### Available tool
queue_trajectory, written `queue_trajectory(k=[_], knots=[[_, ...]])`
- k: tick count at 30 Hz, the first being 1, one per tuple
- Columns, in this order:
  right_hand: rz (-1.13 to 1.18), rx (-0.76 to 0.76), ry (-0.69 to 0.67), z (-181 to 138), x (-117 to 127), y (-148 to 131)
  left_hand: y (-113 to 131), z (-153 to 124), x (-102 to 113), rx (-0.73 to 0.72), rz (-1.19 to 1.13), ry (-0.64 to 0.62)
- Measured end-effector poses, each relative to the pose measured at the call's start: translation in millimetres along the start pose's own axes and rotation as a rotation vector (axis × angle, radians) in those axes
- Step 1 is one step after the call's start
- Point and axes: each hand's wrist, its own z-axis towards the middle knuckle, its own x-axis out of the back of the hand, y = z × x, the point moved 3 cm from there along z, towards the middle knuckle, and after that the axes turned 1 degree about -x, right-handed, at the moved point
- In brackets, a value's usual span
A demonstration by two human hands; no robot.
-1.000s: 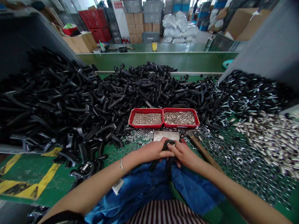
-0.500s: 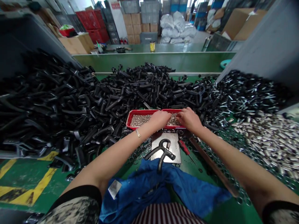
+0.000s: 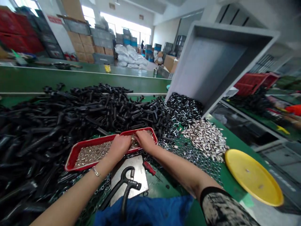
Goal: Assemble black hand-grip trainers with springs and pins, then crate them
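My left hand (image 3: pixel 120 146) curls down over the join of the left red tray (image 3: pixel 70 159) and the right red tray (image 3: pixel 155 136). My right hand (image 3: pixel 145 140) dips into the latter, just beside it. Fingertips of both are hidden among small metal pieces (image 3: pixel 134 144), so I cannot tell whether either grasps any. The black spring hand grip (image 3: pixel 128 183) lies below both, lower centre, nearer my left; its longer handle slants lower left, the other points down over blue cloth (image 3: pixel 162 208).

On the green tabletop (image 3: pixel 161 191), black handles (image 3: pixel 35 144) heap at left, a metal plate (image 3: pixel 141 171) lies under the grip, a red-handled screwdriver (image 3: pixel 149 168) beside it, silver cylinders (image 3: pixel 205 138) at right. Behind: cartons (image 3: pixel 88 48) upper left, white sacks (image 3: pixel 129 56) upper centre, a tipped grey bin (image 3: pixel 218 59) upper right.
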Motion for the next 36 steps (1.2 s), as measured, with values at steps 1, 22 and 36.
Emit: queue_trajectory(k=[1, 22, 36], knots=[[0.032, -0.027, 0.029, -2, 3, 1, 0, -2, 1, 0.005, -0.042, 0.02], [0.561, -0.11, -0.32, -106, -16, -30, 15, -167, 19, 0.598, -0.991, 0.247], [-0.301, 0.149, -0.418, -91, -1, -71, 41, -160, -1, 0.399, -0.63, 0.097]])
